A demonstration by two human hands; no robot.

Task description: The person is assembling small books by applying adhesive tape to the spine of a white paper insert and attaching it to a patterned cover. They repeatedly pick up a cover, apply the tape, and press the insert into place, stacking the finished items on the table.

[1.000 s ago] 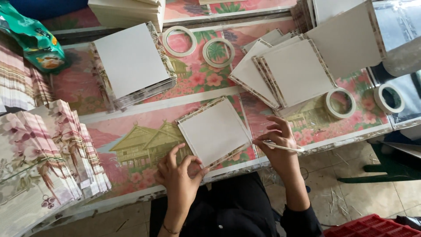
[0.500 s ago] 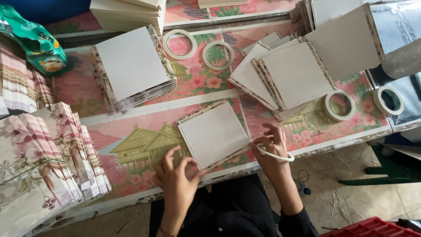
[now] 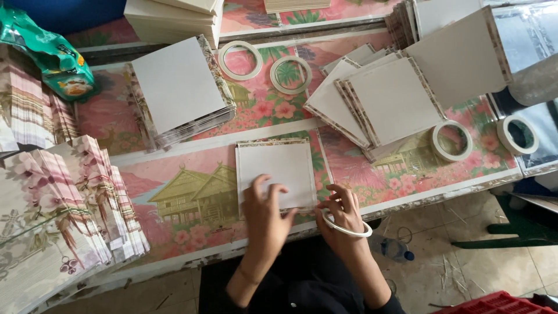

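My left hand lies flat on the white square board, fingers spread and pressing its near edge; it grips nothing. My right hand is partly curled around a white tape ring, which circles the knuckles; whether the fingertips pinch loose tape at the board's near-right corner is hard to make out. The board sits on the flower-and-house patterned table, directly at 12 o'clock from both hands, its patterned border showing only as a thin strip at the far edge.

At 1 o'clock from the board lies a fanned pile of boards, lower sheets mostly covered by the top one. At 2 o'clock a tape roll lies flat; another roll sits farther right, near a bench-top part that is cut off. At 12 o'clock two more rings lie side by side. At 11 o'clock stands a tall stack of boards. At 9 o'clock, folded floral sheets run out of view. A green bag at 10 o'clock is cropped by the edge.
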